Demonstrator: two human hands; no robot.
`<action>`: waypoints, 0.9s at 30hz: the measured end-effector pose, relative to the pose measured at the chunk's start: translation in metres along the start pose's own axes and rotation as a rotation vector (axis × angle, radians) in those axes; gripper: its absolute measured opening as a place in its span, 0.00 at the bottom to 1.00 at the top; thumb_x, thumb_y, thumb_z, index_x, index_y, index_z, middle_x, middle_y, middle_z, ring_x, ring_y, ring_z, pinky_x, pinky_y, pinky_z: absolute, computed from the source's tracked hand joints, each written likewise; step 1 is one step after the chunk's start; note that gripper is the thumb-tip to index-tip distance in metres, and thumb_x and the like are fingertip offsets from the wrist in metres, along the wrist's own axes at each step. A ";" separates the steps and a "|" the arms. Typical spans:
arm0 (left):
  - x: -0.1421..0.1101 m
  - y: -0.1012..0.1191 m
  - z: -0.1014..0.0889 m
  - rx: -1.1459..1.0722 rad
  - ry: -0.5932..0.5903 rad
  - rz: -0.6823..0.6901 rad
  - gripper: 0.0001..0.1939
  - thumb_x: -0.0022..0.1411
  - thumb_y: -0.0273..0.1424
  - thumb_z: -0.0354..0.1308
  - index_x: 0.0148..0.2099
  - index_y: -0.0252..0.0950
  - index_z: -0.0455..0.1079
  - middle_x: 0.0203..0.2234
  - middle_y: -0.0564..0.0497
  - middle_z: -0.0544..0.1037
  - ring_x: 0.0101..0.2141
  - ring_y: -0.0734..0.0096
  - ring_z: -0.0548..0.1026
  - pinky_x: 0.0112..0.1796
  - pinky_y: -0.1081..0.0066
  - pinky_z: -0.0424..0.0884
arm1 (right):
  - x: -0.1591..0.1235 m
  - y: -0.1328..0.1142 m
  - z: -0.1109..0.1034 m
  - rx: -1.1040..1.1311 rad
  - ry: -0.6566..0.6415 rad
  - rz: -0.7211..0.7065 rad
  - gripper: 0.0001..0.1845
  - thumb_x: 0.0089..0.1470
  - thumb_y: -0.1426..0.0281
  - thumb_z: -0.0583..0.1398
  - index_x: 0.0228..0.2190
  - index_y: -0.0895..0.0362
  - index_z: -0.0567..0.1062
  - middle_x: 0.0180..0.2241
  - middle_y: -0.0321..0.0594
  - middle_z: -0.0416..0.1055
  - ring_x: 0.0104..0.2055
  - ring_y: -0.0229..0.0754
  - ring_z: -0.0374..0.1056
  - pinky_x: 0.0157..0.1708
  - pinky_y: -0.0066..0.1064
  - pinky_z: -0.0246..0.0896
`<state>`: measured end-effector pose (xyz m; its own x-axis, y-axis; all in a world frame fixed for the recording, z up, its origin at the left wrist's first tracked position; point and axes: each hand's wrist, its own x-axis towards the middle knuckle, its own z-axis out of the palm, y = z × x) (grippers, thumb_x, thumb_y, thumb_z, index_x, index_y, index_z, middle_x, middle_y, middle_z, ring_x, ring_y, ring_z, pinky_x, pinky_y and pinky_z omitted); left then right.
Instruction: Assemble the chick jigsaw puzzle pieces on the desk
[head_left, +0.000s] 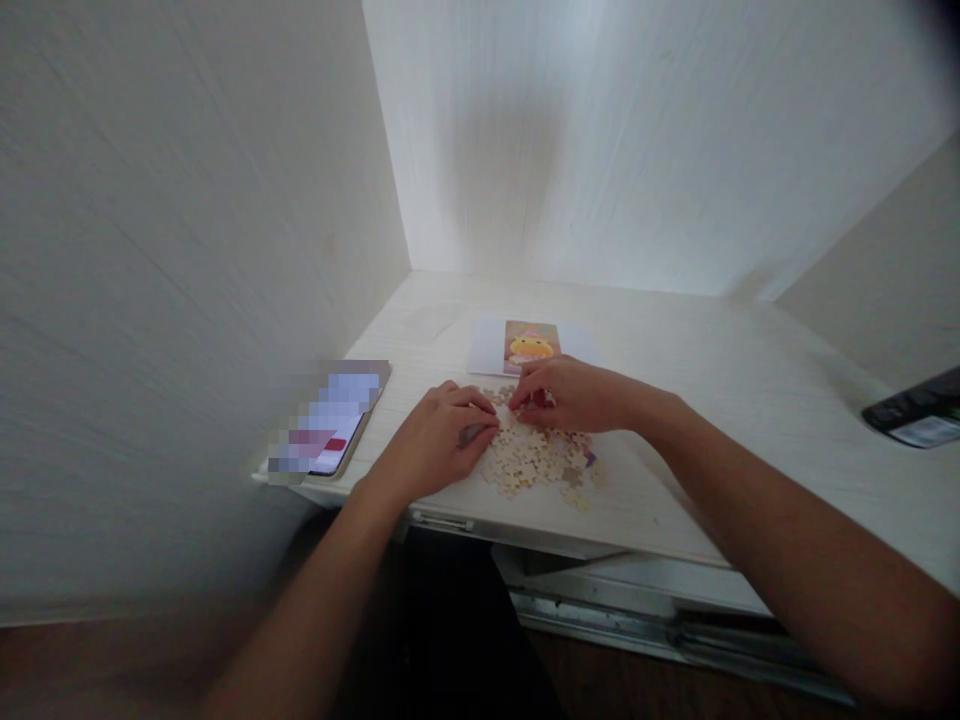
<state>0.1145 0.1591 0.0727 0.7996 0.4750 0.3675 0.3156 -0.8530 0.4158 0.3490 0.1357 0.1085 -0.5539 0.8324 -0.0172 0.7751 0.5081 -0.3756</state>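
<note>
Fingers (pixel 480 398) of the left hand (pixel 439 435) curl toward the thumb at ten o'clock on the heap of puzzle pieces (pixel 525 465). Those of the right hand (pixel 566 393), at one o'clock, bend down in a near-pinch, their tips facing the left ones just apart. Whether either set grips a piece, I cannot tell; anything between them is too small and partly hidden.

The heap lies on the white desk (pixel 675 500), toward its six o'clock edge, mostly pale pieces with a purple one (pixel 590 459) at its three o'clock side. As to progress, it looks like early work: the pieces lie loose and overlapping, and no joined section can be made out, though some could be linked beneath the fingers. Nearly all the assembling appears to be left. At twelve o'clock from the heap, a printed picture (pixel 532 342) shows a yellow figure with a pink top.

No writing can be read anywhere. At nine o'clock, the phone (pixel 349 425) has a pixelated screen with a red patch; at three o'clock, the dark container (pixel 911 410) bears pale markings too blurred to make out.
</note>
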 end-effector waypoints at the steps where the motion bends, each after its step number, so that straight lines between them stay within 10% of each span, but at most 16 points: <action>1: 0.000 0.000 0.000 -0.008 0.001 0.004 0.06 0.66 0.28 0.56 0.41 0.41 0.75 0.42 0.56 0.75 0.42 0.66 0.68 0.47 0.61 0.65 | 0.000 0.001 0.000 0.008 -0.001 0.014 0.13 0.53 0.71 0.59 0.38 0.57 0.81 0.33 0.42 0.76 0.31 0.37 0.67 0.36 0.30 0.61; 14: 0.002 0.000 -0.003 -0.121 0.057 -0.106 0.07 0.62 0.25 0.60 0.43 0.38 0.72 0.36 0.54 0.72 0.35 0.73 0.69 0.37 0.69 0.65 | -0.005 0.025 -0.008 0.208 0.020 0.126 0.10 0.46 0.67 0.66 0.33 0.59 0.78 0.28 0.37 0.75 0.28 0.36 0.68 0.29 0.27 0.61; 27: -0.002 -0.004 -0.001 -0.109 0.145 -0.061 0.06 0.62 0.24 0.59 0.41 0.39 0.74 0.35 0.55 0.75 0.35 0.73 0.72 0.38 0.69 0.67 | 0.005 -0.001 0.010 -0.020 0.123 -0.059 0.12 0.54 0.66 0.60 0.37 0.56 0.82 0.37 0.44 0.76 0.40 0.42 0.69 0.44 0.33 0.60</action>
<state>0.1110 0.1621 0.0710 0.6961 0.5581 0.4516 0.2977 -0.7968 0.5258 0.3425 0.1374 0.0996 -0.5584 0.8211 0.1181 0.7489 0.5602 -0.3541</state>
